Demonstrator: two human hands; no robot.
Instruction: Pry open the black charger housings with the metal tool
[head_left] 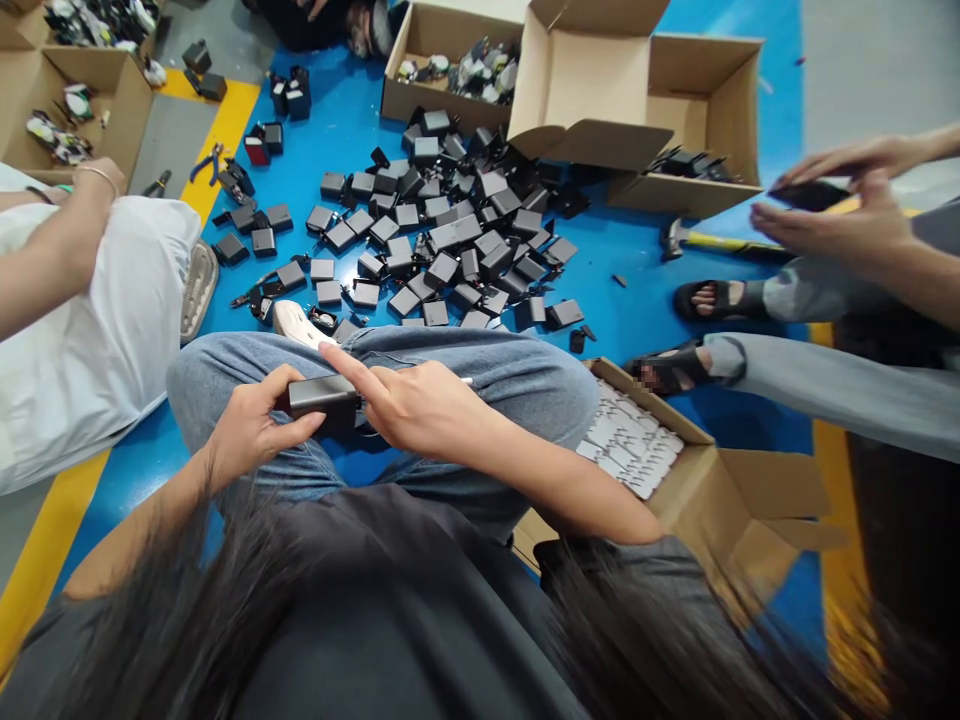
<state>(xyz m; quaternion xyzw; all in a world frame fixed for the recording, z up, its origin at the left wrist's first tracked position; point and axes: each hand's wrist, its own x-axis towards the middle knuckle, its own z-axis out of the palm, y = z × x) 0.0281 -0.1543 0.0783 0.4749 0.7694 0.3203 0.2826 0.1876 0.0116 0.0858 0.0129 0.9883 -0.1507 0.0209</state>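
A blue floor [622, 240] is stretching under everything, with the person's jeans [480, 370] folding across it cross-legged. Beyond the knees, a heap of small black-and-grey cases [454, 233] is spreading over the floor. Open cardboard boxes are standing around it: one [409, 100] is holding mixed white and dark parts, another [701, 90] to its right is holding dark pieces, and a third [694, 490], beside the person's right knee, is holding white sheets [630, 440]. A hammer [731, 242] is lying near a co-worker's feet, while that co-worker's hands [870, 205] are holding a dark piece above. Blue-handled pliers [206, 165] are lying at the upper left. Over the lap, the left hand [259, 420] is gripping one case [324, 395] between thumb and fingers. The right hand [412, 400] is pointing its index finger across the case's right end, its other fingers curling in. A thin white tip [466, 380] is showing behind the right hand; what it belongs to, I cannot tell.
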